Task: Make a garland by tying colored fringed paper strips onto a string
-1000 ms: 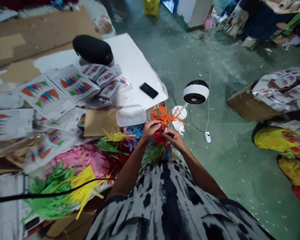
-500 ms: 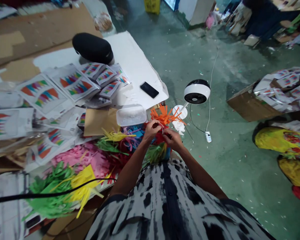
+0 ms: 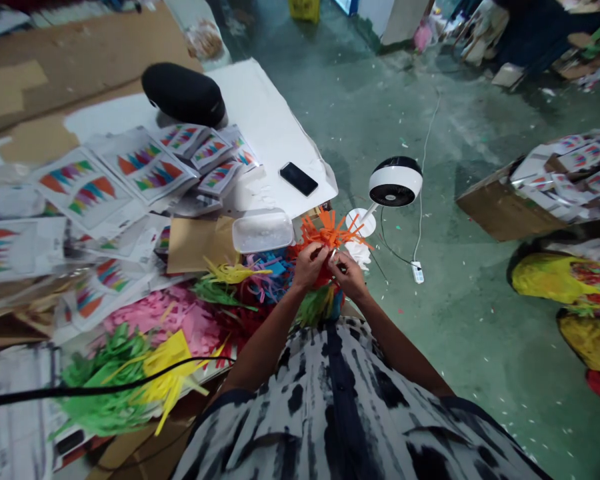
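Observation:
Both my hands meet over a bundle of fringed paper at the table's near corner. My left hand point(image 3: 309, 265) is closed on the orange paper fringe point(image 3: 329, 231), whose strips fan upward. My right hand point(image 3: 349, 274) pinches the same bundle from the right, fingers closed, with a small pale thing between the fingertips that I cannot make out. Red and green fringe point(image 3: 316, 301) hangs below the hands. More cut fringe lies on the table: yellow point(image 3: 230, 272), pink point(image 3: 160, 313) and green point(image 3: 105, 393).
A clear plastic box point(image 3: 263, 231), a black phone point(image 3: 298, 179), printed colour sheets point(image 3: 145, 167) and a black oval object point(image 3: 183, 93) lie on the table point(image 3: 265, 127). A small white fan point(image 3: 395, 181) with its cable stands on the green floor. A cardboard box of packets point(image 3: 545, 193) sits right.
My hands have drawn closer together on the fringe bundle and shifted slightly. The view has tilted a little; nothing else moved.

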Motion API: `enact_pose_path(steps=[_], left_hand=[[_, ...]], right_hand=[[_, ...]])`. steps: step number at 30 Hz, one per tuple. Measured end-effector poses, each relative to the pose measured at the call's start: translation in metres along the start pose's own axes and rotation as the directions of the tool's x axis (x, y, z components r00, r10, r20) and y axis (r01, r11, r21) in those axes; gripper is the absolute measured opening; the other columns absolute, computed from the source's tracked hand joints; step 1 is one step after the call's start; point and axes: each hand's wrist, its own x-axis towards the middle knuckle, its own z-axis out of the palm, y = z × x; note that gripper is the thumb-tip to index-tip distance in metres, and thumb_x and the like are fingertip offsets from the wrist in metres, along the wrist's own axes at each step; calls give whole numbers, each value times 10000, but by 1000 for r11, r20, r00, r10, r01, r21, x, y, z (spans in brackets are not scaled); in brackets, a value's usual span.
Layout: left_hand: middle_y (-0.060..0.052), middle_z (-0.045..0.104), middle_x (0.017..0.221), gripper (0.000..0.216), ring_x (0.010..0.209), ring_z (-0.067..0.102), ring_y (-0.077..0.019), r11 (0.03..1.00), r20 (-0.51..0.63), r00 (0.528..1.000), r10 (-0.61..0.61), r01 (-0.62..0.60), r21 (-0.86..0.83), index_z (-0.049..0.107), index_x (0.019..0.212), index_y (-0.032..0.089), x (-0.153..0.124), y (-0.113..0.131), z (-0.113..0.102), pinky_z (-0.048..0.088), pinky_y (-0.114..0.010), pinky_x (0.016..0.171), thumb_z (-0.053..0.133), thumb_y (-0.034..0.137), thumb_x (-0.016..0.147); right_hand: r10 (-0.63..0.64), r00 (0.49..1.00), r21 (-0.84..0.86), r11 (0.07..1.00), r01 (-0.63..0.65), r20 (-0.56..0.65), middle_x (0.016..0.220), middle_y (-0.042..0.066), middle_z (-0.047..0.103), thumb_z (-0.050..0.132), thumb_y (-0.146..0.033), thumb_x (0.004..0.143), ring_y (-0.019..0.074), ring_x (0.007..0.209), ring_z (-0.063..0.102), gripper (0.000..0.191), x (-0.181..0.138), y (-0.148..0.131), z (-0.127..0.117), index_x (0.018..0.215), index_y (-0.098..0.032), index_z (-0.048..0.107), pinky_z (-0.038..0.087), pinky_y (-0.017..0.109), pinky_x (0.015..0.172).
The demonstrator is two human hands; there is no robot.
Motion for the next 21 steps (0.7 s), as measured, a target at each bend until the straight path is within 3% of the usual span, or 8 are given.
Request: enact_pose_path(steps=[2, 7, 11, 21], left_hand=[[1, 683, 770, 296, 729, 604, -144, 998, -21, 1000, 14, -13, 66, 678, 778, 180, 4, -2, -6, 485, -270, 748, 614, 427, 927], [-39, 773, 888, 230, 819, 690, -180, 979, 38, 997, 64, -70, 192, 761, 898, 182, 9, -10, -18, 510, -292, 791, 665, 391, 902], [-71, 808, 1017, 229, 928, 732, -212, 975, 104, 991, 82, -102, 198, 789, 984, 192, 9, -15, -19, 532, -326, 879, 674, 375, 906], [-81, 812, 1035, 246, 951, 740, -240, 972, 141, 986, 91, -119, 204, 793, 1010, 215, 8, -15, -18, 538, -354, 882, 706, 418, 901]], right_hand=[[-8, 1000, -25, 1000, 8, -23, 1091, 65, 610, 610, -399, 914, 188, 892, 578, 182, 1, -3, -3, 844, -230, 612, 476, 299, 743], [-2, 999, -124, 992, 7, 47, 894, 16, 570, 554, -373, 956, 171, 761, 537, 169, 1, -9, -8, 859, -239, 587, 444, 302, 726], [-4, 997, -167, 986, 17, 78, 892, 15, 569, 540, -361, 952, 169, 752, 521, 165, 2, -9, -8, 849, -235, 566, 433, 299, 726], [23, 996, -152, 988, -10, 84, 850, 15, 608, 577, -366, 906, 189, 790, 541, 147, 5, 6, -8, 825, -244, 585, 439, 310, 743]])
